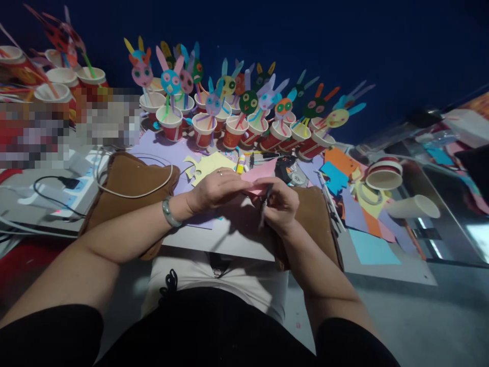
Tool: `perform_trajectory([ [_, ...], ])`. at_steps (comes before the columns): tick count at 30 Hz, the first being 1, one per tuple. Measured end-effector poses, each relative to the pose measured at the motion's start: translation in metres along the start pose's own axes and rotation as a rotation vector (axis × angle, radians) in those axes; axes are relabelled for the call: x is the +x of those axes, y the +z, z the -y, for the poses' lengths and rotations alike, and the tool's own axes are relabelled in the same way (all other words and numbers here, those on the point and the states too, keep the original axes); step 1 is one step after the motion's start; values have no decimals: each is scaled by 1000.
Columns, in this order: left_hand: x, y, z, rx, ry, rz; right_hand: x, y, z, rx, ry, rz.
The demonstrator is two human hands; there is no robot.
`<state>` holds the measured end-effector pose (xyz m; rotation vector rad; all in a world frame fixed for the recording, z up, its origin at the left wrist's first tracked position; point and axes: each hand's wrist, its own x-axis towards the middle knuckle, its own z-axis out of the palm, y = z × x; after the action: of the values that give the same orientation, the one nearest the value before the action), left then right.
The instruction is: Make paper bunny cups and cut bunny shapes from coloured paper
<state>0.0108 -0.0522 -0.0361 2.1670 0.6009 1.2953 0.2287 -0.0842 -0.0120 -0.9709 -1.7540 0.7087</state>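
Note:
My left hand (pixel 219 189), with a ring and a bracelet on the wrist, is closed on a piece of pink paper (pixel 253 192) at its fingertips. Close against it, my right hand (pixel 281 203) is closed around dark scissors (pixel 263 208), seen nearly edge-on and partly hidden by the fingers. Both hands are above the white work surface (pixel 225 237), near its front edge. Behind them lie a yellow cut-out sheet (pixel 212 165), a glue stick (pixel 240 164) and a tape roll (pixel 298 177).
Several red paper cups (pixel 204 133) with paper rabbit figures line the back. Brown cushions (pixel 130 186) lie on both sides. A power strip (pixel 78 186) with cables is at left. Coloured paper scraps (pixel 357 206), a tipped white cup (pixel 414 207) and a blue sheet (pixel 372 247) are at right.

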Motion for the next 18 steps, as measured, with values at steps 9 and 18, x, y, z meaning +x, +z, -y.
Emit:
perform_trajectory([
  [9,-2,-3,-12,86,-45,89,24,-1,-11,581,352,-486],
  [18,-5,13,-15,-520,-540,275,22,-12,-10,865,700,-209],
])
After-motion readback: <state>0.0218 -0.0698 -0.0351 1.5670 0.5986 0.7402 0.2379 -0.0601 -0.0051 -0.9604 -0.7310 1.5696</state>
